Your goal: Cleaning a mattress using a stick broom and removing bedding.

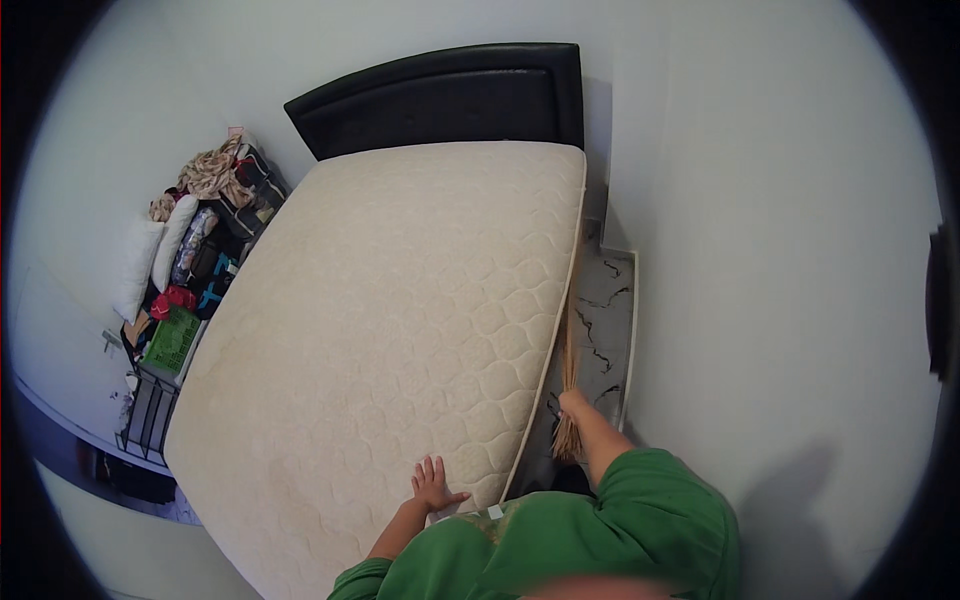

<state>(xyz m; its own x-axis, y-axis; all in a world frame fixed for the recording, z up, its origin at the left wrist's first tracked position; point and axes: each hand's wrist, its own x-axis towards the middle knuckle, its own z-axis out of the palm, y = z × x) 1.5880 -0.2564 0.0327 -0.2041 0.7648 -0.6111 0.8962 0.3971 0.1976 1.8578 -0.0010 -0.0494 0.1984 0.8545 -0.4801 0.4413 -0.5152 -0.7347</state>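
Note:
A bare cream quilted mattress (400,290) fills the middle of the head view. My left hand (433,487) lies flat on its near right part, fingers spread, holding nothing. Down in the gap beside the mattress's right edge, my right hand (573,403) is wrapped round a broom of thin straw-coloured sticks (567,437). One bundled end of the broom shows below the hand, and its long thinner part stretches away along the mattress side. Green sleeves cover my upper arms.
A black padded headboard (450,105) stands at the far end. White wall (780,250) rises on the right beyond a narrow strip of grey veined floor tile (605,300). Left of the bed are white pillows (140,265), a green basket (172,338), bags and piled cloth.

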